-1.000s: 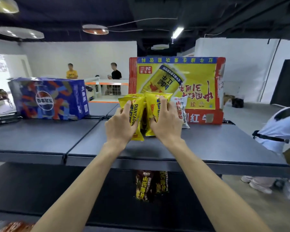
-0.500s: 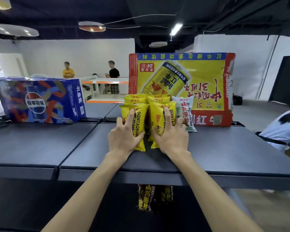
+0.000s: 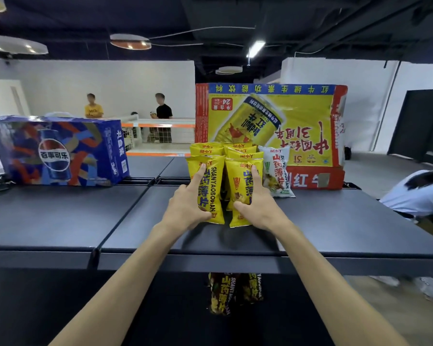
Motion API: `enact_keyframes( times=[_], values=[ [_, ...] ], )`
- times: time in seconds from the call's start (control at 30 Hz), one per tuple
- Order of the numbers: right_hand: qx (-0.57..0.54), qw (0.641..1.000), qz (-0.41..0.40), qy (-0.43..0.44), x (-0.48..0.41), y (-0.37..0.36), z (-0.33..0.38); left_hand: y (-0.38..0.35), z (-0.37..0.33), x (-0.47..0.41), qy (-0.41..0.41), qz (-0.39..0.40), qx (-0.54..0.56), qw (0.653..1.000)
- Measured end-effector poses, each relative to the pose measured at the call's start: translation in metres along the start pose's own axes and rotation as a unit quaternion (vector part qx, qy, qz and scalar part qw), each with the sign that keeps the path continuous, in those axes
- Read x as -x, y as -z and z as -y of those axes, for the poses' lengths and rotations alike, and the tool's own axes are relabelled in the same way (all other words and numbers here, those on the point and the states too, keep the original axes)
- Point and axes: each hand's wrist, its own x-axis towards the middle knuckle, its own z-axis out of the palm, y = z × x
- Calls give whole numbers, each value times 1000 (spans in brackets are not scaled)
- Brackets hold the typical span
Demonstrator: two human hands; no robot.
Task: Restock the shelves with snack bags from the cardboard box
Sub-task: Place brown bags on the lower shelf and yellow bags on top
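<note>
Several yellow snack bags stand upright in two rows on the dark top shelf (image 3: 335, 221). My left hand (image 3: 185, 208) holds the front left yellow bag (image 3: 211, 186) by its left edge, index finger straight up its front and thumb low on the front. The front right yellow bag (image 3: 243, 188) is held the same way at its right edge by my right hand (image 3: 263, 208). A narrow gap separates the two front bags. A white snack bag (image 3: 276, 176) stands just right of them.
A big yellow and red drinks carton (image 3: 285, 121) stands behind the bags. At the far left is a blue cola box (image 3: 60, 151). Dark snack bags (image 3: 225, 293) stand on the shelf below. A person in white (image 3: 420, 193) bends at the right; two people stand far back.
My hands lay flat on the bag fronts. They have slid outward to the outer edges, and the two front bags now stand slightly apart.
</note>
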Motion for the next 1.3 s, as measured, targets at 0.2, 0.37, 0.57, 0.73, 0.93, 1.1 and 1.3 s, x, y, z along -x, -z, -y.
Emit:
enact_keyframes(
  times=[0.2,0.37,0.57,0.73,0.93,1.1,1.3],
  values=[
    [-3,996,-89,16,-4,-10,5,-12,-5,3,-16,-72,22,997],
    [38,992,-118,2,-7,-23,2,-13,-6,2,-12,-64,-4,998],
    [15,995,-96,23,-5,-16,-3,1,-9,7,-27,-60,22,998],
    [9,995,-88,45,17,-7,-10,5,-12,18,-41,-85,-10,995],
    [85,993,-75,42,35,3,-7,13,-20,25,-38,-62,-72,995],
    [83,991,-98,48,30,-6,2,16,-25,31,-27,-48,-85,995],
    [163,978,-130,12,39,-6,6,19,-30,47,-25,-23,-98,995]
  ],
)
